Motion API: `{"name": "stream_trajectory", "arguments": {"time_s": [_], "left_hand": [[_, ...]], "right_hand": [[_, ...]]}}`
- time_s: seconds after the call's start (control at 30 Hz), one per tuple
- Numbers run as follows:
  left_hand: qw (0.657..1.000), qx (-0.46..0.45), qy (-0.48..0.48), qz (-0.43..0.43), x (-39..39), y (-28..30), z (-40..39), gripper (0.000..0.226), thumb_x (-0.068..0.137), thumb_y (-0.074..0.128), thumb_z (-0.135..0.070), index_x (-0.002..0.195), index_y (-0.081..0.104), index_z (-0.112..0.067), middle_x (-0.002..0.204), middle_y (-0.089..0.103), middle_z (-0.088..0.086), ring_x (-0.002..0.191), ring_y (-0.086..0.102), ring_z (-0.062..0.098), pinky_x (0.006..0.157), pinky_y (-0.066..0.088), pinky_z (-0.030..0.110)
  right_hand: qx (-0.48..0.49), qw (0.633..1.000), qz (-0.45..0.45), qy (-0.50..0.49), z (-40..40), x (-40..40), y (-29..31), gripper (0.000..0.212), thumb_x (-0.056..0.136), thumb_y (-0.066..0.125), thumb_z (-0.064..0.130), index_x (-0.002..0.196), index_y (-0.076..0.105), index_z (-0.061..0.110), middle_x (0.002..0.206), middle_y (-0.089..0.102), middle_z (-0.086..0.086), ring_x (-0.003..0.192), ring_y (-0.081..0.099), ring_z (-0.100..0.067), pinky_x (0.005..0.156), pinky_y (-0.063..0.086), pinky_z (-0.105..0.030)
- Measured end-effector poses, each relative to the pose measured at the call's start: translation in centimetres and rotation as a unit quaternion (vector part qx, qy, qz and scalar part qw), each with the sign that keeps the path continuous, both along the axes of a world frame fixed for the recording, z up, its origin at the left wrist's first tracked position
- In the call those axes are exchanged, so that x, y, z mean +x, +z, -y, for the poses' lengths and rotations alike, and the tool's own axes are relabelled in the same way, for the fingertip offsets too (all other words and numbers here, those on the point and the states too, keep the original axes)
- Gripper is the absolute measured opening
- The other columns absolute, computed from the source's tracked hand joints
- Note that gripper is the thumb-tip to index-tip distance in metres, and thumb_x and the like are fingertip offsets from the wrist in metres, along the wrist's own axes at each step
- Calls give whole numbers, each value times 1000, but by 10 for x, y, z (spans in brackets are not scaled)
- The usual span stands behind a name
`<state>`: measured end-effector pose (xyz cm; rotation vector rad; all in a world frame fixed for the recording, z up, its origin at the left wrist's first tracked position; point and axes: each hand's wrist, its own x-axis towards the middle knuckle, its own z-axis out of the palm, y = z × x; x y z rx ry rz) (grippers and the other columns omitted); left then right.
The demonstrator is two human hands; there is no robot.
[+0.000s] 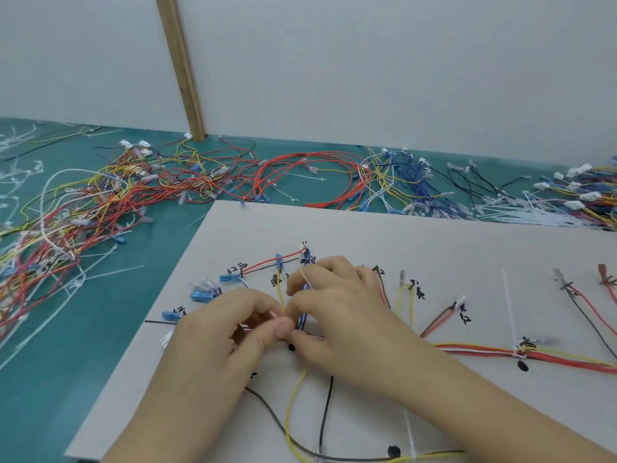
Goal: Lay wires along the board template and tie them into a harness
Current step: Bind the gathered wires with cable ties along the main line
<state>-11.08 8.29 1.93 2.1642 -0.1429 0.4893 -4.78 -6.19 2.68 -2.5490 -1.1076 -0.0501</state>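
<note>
A grey board template [384,235] with handwritten labels lies in front of me. Coloured wires run across it: a red and yellow trunk bundle [484,349] to the right, a yellow wire [293,406] and a dark wire [325,416] toward me. My left hand [220,332] and my right hand [337,309] meet at the board's middle, over a blue-and-white wire group [303,320]. The right hand pinches a white cable tie [305,279] whose tail sticks up between its fingers. My left thumb and fingers pinch the wires at the same spot. A second white cable tie [509,305] stands on the tied trunk.
On the teal mat, a tangled heap of red, yellow and white wires [66,222] lies left. Red wire loops [317,175], blue wires [410,182] and loose white cable ties [534,212] lie behind the board. A wooden post [182,68] leans on the wall.
</note>
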Motion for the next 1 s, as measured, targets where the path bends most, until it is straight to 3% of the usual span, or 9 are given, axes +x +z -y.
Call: {"name": "stream_trajectory", "arguments": {"time_s": [0.07, 0.2, 0.33, 0.47, 0.6, 0.73, 0.87, 0.93, 1.0], "left_hand": [[1000, 20, -5, -3, 3, -4, 4, 1, 67, 62, -35, 67, 63, -35, 81, 63, -24, 75, 58, -5, 62, 39, 2], [997, 69, -7, 18, 3, -9, 5, 4, 75, 54, -38, 73, 57, -37, 82, 62, -24, 69, 55, -8, 60, 38, 1], [998, 51, -23, 6, 1, -21, 0, 13, 75, 42, -41, 84, 52, -38, 80, 61, -17, 70, 57, 1, 67, 50, 25], [994, 100, -37, 28, -6, -17, -2, 6, 78, 46, -34, 81, 51, -35, 80, 59, -22, 71, 53, -8, 64, 39, 1], [999, 21, -27, 9, -9, -16, 2, 8, 75, 50, -36, 80, 55, -34, 78, 63, -21, 70, 57, -5, 62, 40, 2], [995, -98, 10, -4, -8, -16, 9, 12, 69, 59, -23, 76, 59, -33, 69, 64, -19, 65, 59, -3, 58, 40, 2], [991, -130, 18, 9, -10, -16, 12, 12, 63, 60, -34, 75, 61, -37, 70, 66, -20, 70, 62, -3, 63, 40, 1], [995, -95, 14, 13, -12, -17, 12, 17, 65, 62, -24, 77, 61, -36, 73, 65, -24, 71, 60, -7, 64, 38, -1], [999, 10, -5, 32, -12, -17, 9, 12, 70, 59, -29, 81, 59, -33, 83, 63, -27, 74, 56, -13, 66, 35, -4]], "right_hand": [[10, 1000, -16, -1, 0, 0, -1, 15, 85, 56, 36, 88, 63, 23, 108, 48, 15, 111, 29, -11, 72, 11, -28], [38, 998, -54, -1, 0, 0, 1, 11, 85, 58, 33, 87, 63, 24, 94, 39, 19, 107, 29, -9, 71, 14, -29], [54, 995, -78, 8, 0, 0, 1, 6, 82, 58, 22, 86, 62, 24, 92, 40, 16, 106, 31, -10, 83, 24, -29], [32, 997, -38, 50, 2, -3, -3, 7, 83, 54, 17, 84, 53, 24, 91, 35, 16, 106, 31, -12, 83, 24, -35], [41, 997, -28, 51, 4, -2, -4, 1, 85, 57, 24, 85, 58, 24, 95, 38, 15, 107, 33, -11, 82, 26, -34], [56, 997, -28, 36, 8, 0, -5, 9, 80, 62, 21, 88, 63, 24, 105, 49, 11, 109, 38, -11, 88, 35, -38], [67, 994, 84, 32, 5, -5, -3, 8, 64, 64, 13, 70, 65, 18, 97, 61, 1, 99, 56, -25, 75, 47, -42], [57, 989, 131, 27, 3, -9, -3, 6, 59, 64, 14, 64, 64, 17, 95, 64, 1, 97, 60, -26, 76, 48, -45], [48, 985, 168, 9, 1, -12, -4, 5, 55, 65, 18, 60, 64, 18, 93, 64, 3, 97, 61, -25, 80, 48, -49]]}}
